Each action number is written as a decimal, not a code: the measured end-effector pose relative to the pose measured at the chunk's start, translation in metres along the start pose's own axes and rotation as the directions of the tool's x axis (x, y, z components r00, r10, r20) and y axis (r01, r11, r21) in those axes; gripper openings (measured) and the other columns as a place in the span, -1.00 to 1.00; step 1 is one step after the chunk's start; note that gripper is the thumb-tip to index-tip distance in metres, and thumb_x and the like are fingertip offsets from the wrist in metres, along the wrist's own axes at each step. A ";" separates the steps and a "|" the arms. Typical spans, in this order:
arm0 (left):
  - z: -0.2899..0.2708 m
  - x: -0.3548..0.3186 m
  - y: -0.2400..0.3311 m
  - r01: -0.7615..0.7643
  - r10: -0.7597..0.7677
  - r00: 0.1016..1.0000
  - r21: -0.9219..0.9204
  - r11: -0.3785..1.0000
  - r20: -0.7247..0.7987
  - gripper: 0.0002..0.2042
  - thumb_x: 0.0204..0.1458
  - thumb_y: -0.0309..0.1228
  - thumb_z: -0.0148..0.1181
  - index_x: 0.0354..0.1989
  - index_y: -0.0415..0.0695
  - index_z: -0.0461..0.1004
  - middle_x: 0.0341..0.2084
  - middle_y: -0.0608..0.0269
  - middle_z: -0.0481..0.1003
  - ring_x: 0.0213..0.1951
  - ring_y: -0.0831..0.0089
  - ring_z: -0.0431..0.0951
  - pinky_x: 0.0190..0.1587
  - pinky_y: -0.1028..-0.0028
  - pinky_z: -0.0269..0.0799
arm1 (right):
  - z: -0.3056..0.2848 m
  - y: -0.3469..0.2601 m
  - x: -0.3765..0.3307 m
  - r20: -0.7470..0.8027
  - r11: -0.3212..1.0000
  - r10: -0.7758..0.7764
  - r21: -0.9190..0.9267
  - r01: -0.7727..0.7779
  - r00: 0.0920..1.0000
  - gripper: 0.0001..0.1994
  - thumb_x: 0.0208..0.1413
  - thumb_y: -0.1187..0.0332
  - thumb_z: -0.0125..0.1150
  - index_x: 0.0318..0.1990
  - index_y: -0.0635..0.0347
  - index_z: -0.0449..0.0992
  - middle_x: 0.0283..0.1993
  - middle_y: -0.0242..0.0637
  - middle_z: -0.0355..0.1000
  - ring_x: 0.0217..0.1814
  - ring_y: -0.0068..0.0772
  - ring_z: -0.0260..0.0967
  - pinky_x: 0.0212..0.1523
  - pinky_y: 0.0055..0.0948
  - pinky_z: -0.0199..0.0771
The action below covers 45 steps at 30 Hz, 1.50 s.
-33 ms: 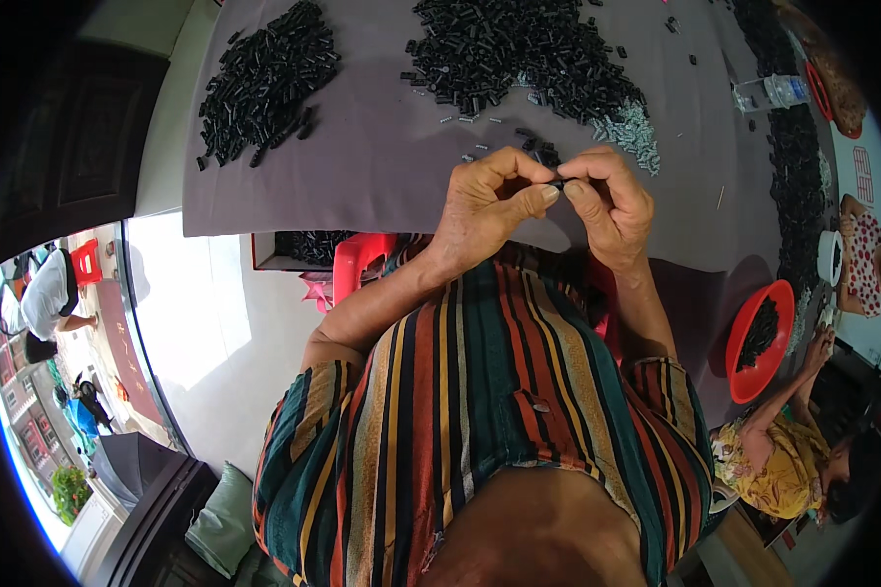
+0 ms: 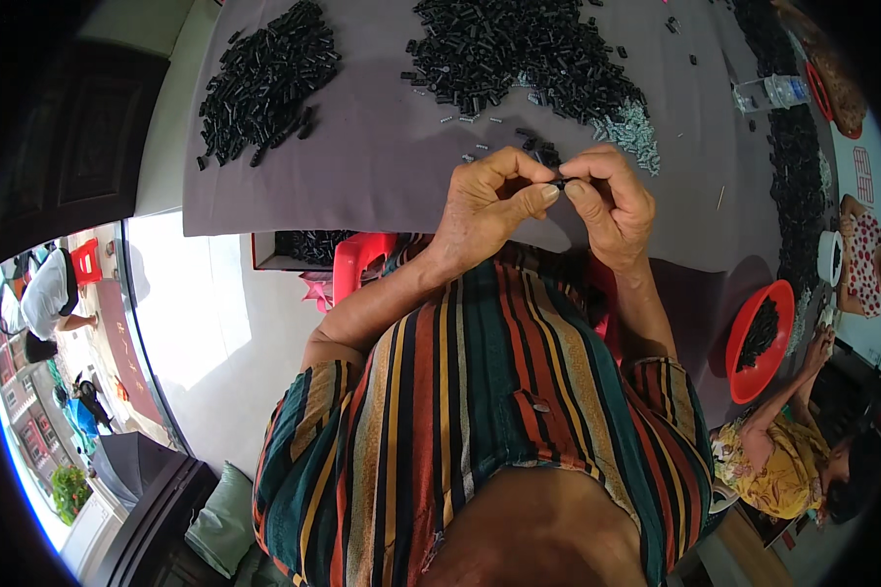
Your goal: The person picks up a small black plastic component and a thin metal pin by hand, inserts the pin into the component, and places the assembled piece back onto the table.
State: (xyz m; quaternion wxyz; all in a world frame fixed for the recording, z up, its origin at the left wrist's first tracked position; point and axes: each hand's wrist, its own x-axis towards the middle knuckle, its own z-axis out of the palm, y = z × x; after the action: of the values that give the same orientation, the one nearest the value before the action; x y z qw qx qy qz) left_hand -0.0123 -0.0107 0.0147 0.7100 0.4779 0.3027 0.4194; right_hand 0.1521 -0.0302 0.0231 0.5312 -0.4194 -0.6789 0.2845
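Over the near edge of the cloth-covered table (image 2: 382, 186), my two hands meet fingertip to fingertip. A small black plastic piece (image 2: 560, 183) is pinched between them, mostly covered by the fingers. My left hand (image 2: 489, 205) grips one end with thumb and forefinger, and my right hand (image 2: 614, 207) has its thumb and forefinger closed at the other. Just beyond lie a few loose black pieces (image 2: 541, 149). Farther back is a large pile of black cylindrical pieces (image 2: 504, 54), with a heap of small silvery metal pieces (image 2: 632, 135) at its right edge.
Another black pile (image 2: 269, 88) lies at the far left. To the right are a red bowl (image 2: 732, 377) of black pieces, a clear plastic bottle (image 2: 786, 92) and co-workers' arms (image 2: 803, 377). A red stool (image 2: 357, 252) and a box (image 2: 262, 256) stand below the table's near edge.
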 end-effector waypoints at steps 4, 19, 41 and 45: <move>-0.001 0.001 -0.002 0.029 -0.027 0.999 -0.063 0.998 0.035 -0.90 0.00 -0.52 0.14 -0.35 -0.30 0.42 -0.52 0.26 0.44 -0.49 0.58 0.42 -0.38 0.57 0.40 | -0.001 0.001 0.000 0.004 0.998 -0.043 -0.045 0.044 0.999 -0.90 0.00 0.53 0.14 -0.30 0.28 0.43 -0.42 -0.32 0.34 -0.47 -0.57 0.23 -0.48 -0.62 0.22; -0.005 0.003 -0.006 0.063 -0.055 0.997 -0.127 0.990 0.063 -0.93 -0.01 -0.55 0.14 -0.45 -0.25 0.38 -0.59 0.32 0.39 -0.55 0.61 0.38 -0.45 0.61 0.36 | 0.004 0.005 -0.003 0.055 0.986 0.019 -0.165 -0.009 0.998 -0.92 0.06 0.44 0.10 -0.36 0.26 0.39 -0.45 -0.29 0.33 -0.48 -0.44 0.30 -0.46 -0.51 0.30; 0.001 0.000 -0.016 -0.330 0.393 0.919 0.504 0.798 -0.020 -0.89 -0.10 -0.60 0.17 -0.42 -0.28 0.35 -0.57 0.19 0.42 -0.53 0.48 0.43 -0.48 0.51 0.33 | 0.007 0.008 -0.006 0.048 0.960 0.274 -0.079 -0.270 0.960 -0.78 0.13 0.30 0.04 -0.45 0.26 0.31 -0.59 -0.43 0.19 -0.58 -0.64 0.06 -0.55 -0.58 0.12; 0.001 0.002 -0.019 -0.081 0.095 0.993 0.162 0.983 -0.076 -0.92 -0.01 -0.56 0.14 -0.42 -0.30 0.37 -0.56 0.26 0.44 -0.52 0.61 0.43 -0.47 0.60 0.36 | 0.008 0.012 -0.006 0.049 0.980 0.174 -0.103 -0.168 0.983 -0.80 0.14 0.32 0.01 -0.45 0.26 0.31 -0.56 -0.33 0.22 -0.55 -0.50 0.13 -0.51 -0.52 0.18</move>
State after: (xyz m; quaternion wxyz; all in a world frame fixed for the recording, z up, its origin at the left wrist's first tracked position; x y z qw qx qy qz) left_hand -0.0050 -0.0124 -0.0028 0.6373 0.5279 0.3430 0.4445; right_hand 0.1485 -0.0294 0.0085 0.4634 -0.4936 -0.6687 0.3074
